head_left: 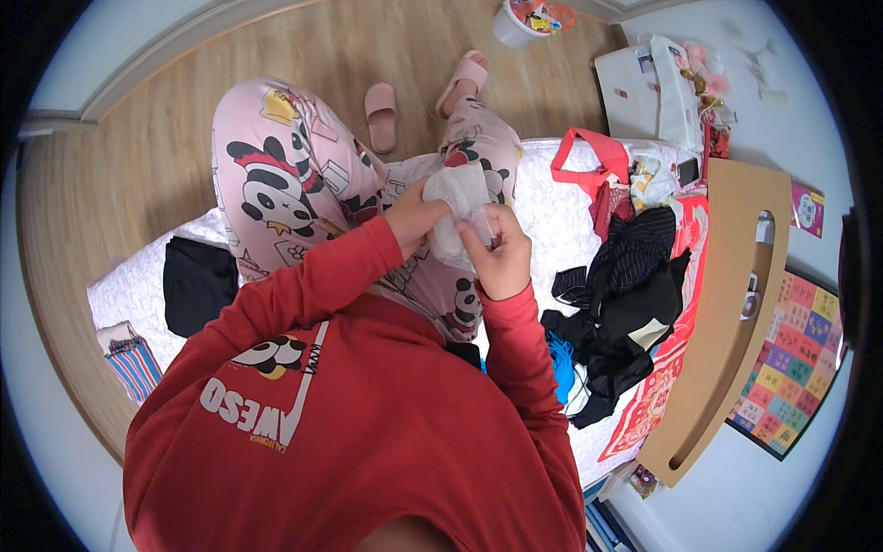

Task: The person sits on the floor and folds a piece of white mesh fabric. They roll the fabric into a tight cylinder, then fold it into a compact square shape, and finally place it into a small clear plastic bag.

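Observation:
Between my two hands, above my lap, is a soft white item (pixel 457 189), thin and partly see-through with rounded edges; its exact kind is not clear. My left hand (pixel 416 219) grips its left side, the thumb pressed on top. On its lower right, my right hand (pixel 498 250) pinches a small clear, shiny piece (pixel 481 221) between thumb and fingers. Pink pajama trousers (pixel 276 179) with panda prints lie under both hands. Part of the white item is covered by my fingers.
On the bed's right side lies a heap of dark clothes (pixel 635 276), with a red strap-like cloth (pixel 589 158) beyond it. Folded black cloth (pixel 200 285) and a striped folded cloth (pixel 134 366) lie to the left. A wooden headboard (pixel 727 304) stands at right; a white bucket (pixel 517 28) is on the floor.

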Tool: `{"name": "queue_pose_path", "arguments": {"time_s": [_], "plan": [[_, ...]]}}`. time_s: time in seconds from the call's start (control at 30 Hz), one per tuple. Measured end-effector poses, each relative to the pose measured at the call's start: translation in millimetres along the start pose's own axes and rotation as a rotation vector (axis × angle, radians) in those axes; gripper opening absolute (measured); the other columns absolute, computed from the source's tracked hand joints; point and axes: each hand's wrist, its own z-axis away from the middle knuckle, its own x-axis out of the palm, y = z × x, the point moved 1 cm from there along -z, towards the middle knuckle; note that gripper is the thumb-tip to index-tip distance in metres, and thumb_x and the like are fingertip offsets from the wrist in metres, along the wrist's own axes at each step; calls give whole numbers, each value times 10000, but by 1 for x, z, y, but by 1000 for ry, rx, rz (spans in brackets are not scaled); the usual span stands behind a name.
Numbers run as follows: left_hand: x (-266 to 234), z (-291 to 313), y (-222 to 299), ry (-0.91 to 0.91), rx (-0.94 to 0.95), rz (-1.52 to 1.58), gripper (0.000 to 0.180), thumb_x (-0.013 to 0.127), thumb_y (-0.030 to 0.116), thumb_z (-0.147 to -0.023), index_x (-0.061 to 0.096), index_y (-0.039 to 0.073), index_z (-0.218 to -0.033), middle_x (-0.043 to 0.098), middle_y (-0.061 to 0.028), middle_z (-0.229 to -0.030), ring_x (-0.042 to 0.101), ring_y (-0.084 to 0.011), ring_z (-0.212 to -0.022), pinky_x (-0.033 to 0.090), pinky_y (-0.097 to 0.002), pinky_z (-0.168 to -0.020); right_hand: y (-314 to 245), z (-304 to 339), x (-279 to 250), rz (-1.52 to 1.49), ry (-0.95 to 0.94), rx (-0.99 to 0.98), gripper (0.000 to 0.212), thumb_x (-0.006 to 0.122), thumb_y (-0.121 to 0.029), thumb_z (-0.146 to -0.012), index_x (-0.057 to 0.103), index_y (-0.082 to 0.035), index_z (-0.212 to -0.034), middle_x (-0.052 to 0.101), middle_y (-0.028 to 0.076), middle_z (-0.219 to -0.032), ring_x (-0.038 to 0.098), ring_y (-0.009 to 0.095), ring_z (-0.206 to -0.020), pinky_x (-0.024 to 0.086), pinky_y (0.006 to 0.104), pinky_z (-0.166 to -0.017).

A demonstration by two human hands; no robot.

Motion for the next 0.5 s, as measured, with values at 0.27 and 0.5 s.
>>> {"name": "queue_pose_path", "arguments": {"time_s": [0.27,0.5], "plan": [[3,4,5,-209,-189,77,401,536,58,-789,437,46,-1177,545,-65,-1072,560,-184,-936,454,-331,-821,3,-9,-11,-616,-8,507,137,460,-141,-889,491,-16,-938,575,58,-709,550,106,-596,433,210,-540],[6,9,3,-190,-187,152,442,509,127,-814,370,44,-1225,516,-86,-1120,541,-196,-982,433,-354,-862,32,-6,-13,-957,-22,579,156,468,-167,-890,525,-41,-962,590,62,-714,571,131,-602,464,236,-555]]}}
